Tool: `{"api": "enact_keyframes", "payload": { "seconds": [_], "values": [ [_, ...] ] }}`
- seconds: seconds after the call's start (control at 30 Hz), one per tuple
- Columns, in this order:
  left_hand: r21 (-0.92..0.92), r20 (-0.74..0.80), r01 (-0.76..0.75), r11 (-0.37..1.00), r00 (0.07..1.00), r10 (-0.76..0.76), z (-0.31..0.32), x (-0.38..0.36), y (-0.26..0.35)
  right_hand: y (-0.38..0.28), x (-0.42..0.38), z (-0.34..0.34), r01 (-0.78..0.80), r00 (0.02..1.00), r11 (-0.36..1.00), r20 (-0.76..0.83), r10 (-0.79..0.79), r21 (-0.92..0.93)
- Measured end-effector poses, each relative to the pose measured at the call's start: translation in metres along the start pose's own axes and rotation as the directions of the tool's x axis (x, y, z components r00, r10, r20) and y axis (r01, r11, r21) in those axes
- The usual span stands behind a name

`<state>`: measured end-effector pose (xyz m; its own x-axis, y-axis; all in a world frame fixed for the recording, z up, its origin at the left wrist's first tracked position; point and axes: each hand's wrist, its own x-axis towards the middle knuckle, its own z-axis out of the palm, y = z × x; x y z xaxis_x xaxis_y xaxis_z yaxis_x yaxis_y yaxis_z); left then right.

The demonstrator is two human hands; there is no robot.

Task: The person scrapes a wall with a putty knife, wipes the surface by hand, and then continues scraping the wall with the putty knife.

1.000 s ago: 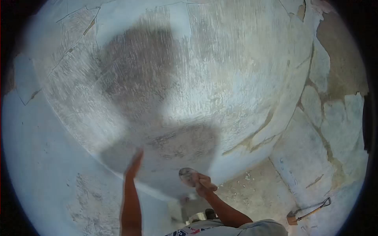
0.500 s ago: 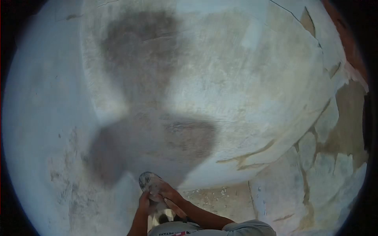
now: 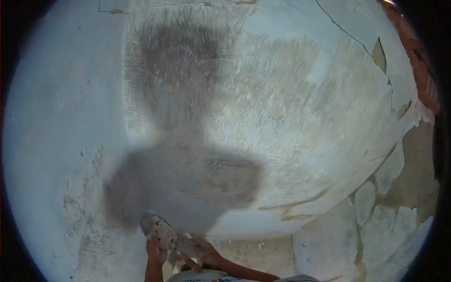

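Two bare hands are low in the view, before a rough, pale wall [image 3: 282, 113]. The left hand [image 3: 156, 252] has its grip closed on the lower side of a spotted oval plate [image 3: 163, 233]. The right hand [image 3: 206, 251] is near the plate, to its right; I cannot tell whether its grip holds something. One large shadow [image 3: 181, 84] falls on the wall, above both hands.

head-worn view | faces forward and down | wall [image 3: 282, 117] near — filling most of the frame
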<state>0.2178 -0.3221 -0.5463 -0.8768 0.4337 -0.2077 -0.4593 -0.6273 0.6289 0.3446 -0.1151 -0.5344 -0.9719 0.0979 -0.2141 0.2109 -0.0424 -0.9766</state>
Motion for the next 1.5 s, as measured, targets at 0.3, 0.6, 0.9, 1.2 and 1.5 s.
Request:
{"api": "enact_keyframes", "payload": {
  "seconds": [0.3,0.6,0.9,1.2,1.5],
  "values": [
    [0.417,-0.083,0.117,0.901,0.992,-0.090,0.131,0.020,-0.001,-0.048,0.003,-0.006,-0.366,0.884,0.833,-0.126,0.450,0.414],
    [0.339,0.191,-0.171,0.925,0.975,0.110,0.119,0.036,0.035,-0.024,-0.025,-0.032,-0.211,0.968,0.849,-0.015,0.249,0.485],
    [-0.319,0.299,-0.167,0.933,0.916,0.266,0.074,0.027,0.028,-0.090,-0.020,0.009,-0.344,0.933,0.730,0.129,0.335,0.590],
    [-0.605,0.365,-0.134,0.785,0.829,0.423,0.086,0.023,0.046,-0.104,-0.014,0.024,-0.214,0.961,0.777,0.271,0.058,0.592],
    [-0.356,0.496,-0.086,0.931,0.827,0.266,0.115,0.061,0.046,-0.085,-0.022,0.003,0.084,0.972,0.882,0.157,-0.175,0.464]
  ]
}}
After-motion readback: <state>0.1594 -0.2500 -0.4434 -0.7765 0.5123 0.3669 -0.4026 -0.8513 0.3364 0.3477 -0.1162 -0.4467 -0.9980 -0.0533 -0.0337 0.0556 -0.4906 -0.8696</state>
